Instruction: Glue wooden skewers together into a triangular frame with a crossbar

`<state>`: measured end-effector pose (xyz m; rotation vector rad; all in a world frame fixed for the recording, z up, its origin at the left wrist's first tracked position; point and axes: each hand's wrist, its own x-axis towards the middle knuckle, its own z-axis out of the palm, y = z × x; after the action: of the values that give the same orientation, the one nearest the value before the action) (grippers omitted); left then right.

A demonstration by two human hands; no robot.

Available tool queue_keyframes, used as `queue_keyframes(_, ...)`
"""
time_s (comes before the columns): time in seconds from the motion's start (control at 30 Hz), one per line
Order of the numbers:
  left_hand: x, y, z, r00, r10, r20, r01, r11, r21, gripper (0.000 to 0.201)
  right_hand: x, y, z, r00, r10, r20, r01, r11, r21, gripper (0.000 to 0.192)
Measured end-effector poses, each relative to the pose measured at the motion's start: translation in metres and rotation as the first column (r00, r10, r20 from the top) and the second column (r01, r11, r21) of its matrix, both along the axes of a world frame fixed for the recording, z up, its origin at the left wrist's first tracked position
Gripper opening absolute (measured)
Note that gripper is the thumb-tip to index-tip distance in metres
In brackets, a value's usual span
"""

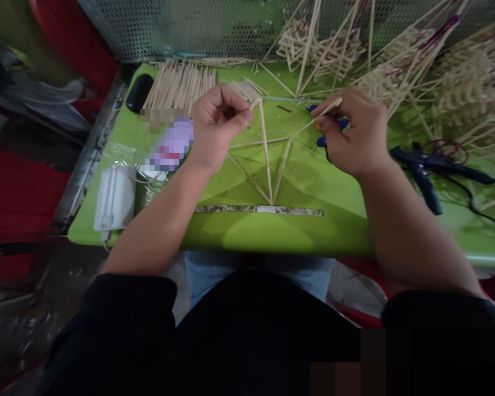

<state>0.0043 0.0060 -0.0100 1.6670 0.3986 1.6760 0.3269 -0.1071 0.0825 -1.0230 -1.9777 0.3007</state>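
Between my hands a frame of thin wooden sticks (pixel 266 151) stands on the green table, its sticks meeting at a low point near a flat strip (pixel 289 210). My left hand (pixel 223 118) pinches the frame's upper corner between thumb and fingertips. In my right hand (pixel 355 126) a single wooden stick (pixel 313 121) is pinched, its lower end at the frame's right corner; whether it is fixed there I cannot tell. Partly hidden behind my right hand lies a blue-handled tool (pixel 322 141). A pile of loose sticks (pixel 181 85) lies beyond my left hand.
Several finished-looking stick structures (pixel 396 66) crowd the back right. A dark glue gun or clamp-like tool (pixel 433 168) with a cable lies right. At left are a white power strip (pixel 115 197), a purple packet (pixel 173 143) and a black case (pixel 139 93). A perforated metal panel (pixel 157 30) borders the back.
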Motion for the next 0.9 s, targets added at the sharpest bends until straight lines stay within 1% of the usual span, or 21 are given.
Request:
queue_keyframes(0.07, 0.003, -0.010, 0.008, 1.000, -0.004, 0.013, 0.004, 1.000, 0.016, 0.056, -0.003, 0.000, -0.001, 0.999, -0.005, -0.038, 0.006, 0.999, 0.037, 0.015)
queue_keyframes(0.1, 0.005, -0.016, 0.012, 1.000, -0.003, 0.029, 0.002, 1.000, 0.019, 0.056, -0.006, 0.001, -0.002, 0.999, -0.011, -0.043, 0.014, 0.998, 0.057, 0.017)
queue_keyframes(0.2, 0.009, -0.033, 0.023, 1.000, 0.000, 0.031, 0.001, 1.000, -0.032, 0.050, -0.016, 0.008, -0.007, 0.999, -0.019, -0.046, 0.025, 0.990, 0.142, 0.031)
queue_keyframes(0.27, 0.010, -0.037, 0.025, 1.000, 0.013, 0.027, -0.011, 0.999, -0.053, 0.049, -0.023, 0.015, -0.011, 0.999, 0.007, -0.051, 0.003, 0.983, 0.183, 0.038)
queue_keyframes(0.33, 0.010, -0.035, 0.022, 0.999, 0.036, 0.007, -0.035, 0.998, -0.052, 0.051, -0.030, 0.021, -0.013, 0.999, 0.024, -0.048, -0.015, 0.985, 0.169, 0.041)
queue_keyframes(0.43, 0.008, -0.026, 0.014, 0.996, 0.081, -0.038, -0.082, 0.996, -0.025, 0.052, -0.037, 0.029, -0.014, 1.000, 0.001, -0.008, -0.001, 0.998, 0.063, 0.039)
queue_keyframes(0.5, 0.007, -0.021, 0.011, 0.994, 0.094, -0.050, -0.095, 0.995, -0.019, 0.051, -0.041, 0.032, -0.016, 1.000, -0.014, 0.007, 0.014, 1.000, 0.024, 0.038)
queue_keyframes(0.7, 0.005, -0.015, 0.005, 0.993, 0.106, -0.050, -0.108, 0.994, -0.034, 0.053, -0.053, 0.036, -0.026, 1.000, -0.010, -0.007, 0.010, 0.997, 0.077, 0.043)
queue_keyframes(0.9, 0.002, -0.010, 0.001, 0.991, 0.075, -0.112, -0.078, 0.997, -0.029, 0.046, -0.060, 0.028, -0.019, 1.000, -0.011, 0.005, 0.011, 1.000, 0.021, 0.041)
